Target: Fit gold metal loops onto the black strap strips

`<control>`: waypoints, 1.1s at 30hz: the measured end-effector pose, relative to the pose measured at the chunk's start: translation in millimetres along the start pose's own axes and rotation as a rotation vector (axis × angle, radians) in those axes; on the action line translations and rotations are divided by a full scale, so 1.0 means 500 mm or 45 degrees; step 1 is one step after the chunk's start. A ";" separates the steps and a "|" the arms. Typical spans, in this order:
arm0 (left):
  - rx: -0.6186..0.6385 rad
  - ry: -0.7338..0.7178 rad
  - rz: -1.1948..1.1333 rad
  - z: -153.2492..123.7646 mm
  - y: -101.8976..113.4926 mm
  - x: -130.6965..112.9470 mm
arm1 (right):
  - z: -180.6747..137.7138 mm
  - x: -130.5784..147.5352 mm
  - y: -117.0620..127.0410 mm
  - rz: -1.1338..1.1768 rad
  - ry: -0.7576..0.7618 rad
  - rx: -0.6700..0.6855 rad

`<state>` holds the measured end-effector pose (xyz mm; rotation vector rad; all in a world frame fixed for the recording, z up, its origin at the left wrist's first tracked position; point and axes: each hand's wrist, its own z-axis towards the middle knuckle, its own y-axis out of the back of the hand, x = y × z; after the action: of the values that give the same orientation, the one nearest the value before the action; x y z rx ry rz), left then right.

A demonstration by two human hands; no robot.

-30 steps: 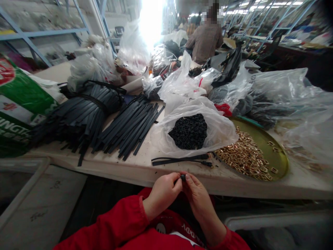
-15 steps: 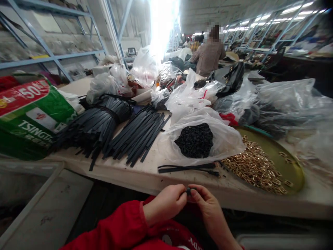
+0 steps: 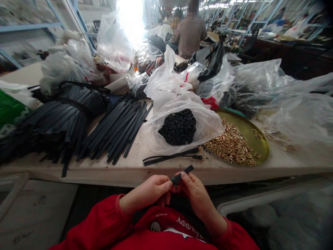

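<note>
black strap end [image 3: 182, 174] pinched between left hand [image 3: 151, 189] and right hand [image 3: 196, 192] fingertips.

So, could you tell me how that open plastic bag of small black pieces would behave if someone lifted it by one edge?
Probably floppy: the thin film bag lies crumpled and slumped on the table. Its mouth gapes over the black pieces, so tilting would likely spill them. Pushed, it should sag rather than slide.

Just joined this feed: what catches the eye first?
The left hand and right hand pinch a short black strip, bottom centre. Beyond sit a clear bag of black rings, gold buckles on a round tray to its right, and bundled black straps left.
</note>
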<state>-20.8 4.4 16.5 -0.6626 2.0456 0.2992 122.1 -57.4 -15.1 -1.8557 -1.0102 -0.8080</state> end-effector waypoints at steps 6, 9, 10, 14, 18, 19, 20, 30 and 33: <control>0.045 0.103 -0.290 0.010 0.006 -0.005 | 0.015 0.010 0.026 -0.129 0.021 -0.088; 0.050 0.146 -0.323 0.017 0.005 -0.006 | 0.022 0.007 0.033 -0.151 0.046 -0.105; 0.051 0.160 -0.330 0.020 0.005 -0.005 | 0.025 0.006 0.035 -0.162 0.052 -0.109; 0.050 0.189 -0.357 0.030 0.002 0.000 | 0.034 -0.001 0.041 -0.212 0.039 -0.103; 0.041 0.168 -0.293 0.037 -0.002 -0.004 | 0.036 -0.006 0.035 -0.269 0.039 -0.067; 0.044 0.128 -0.211 0.037 -0.001 -0.008 | 0.035 -0.004 0.033 -0.322 0.073 -0.046; 0.034 0.065 -0.083 0.035 0.000 -0.014 | 0.034 -0.001 0.031 -0.395 0.131 -0.025; -0.496 -0.636 0.606 0.011 0.023 -0.080 | 0.017 0.082 -0.019 -1.109 0.660 0.439; -0.751 -0.685 0.365 -0.004 0.022 -0.095 | 0.016 0.079 -0.036 -1.055 0.644 0.435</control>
<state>-8.4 28.7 57.1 -0.5490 1.5170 1.1483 125.6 -31.7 20.4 -0.8323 -1.4655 -1.3858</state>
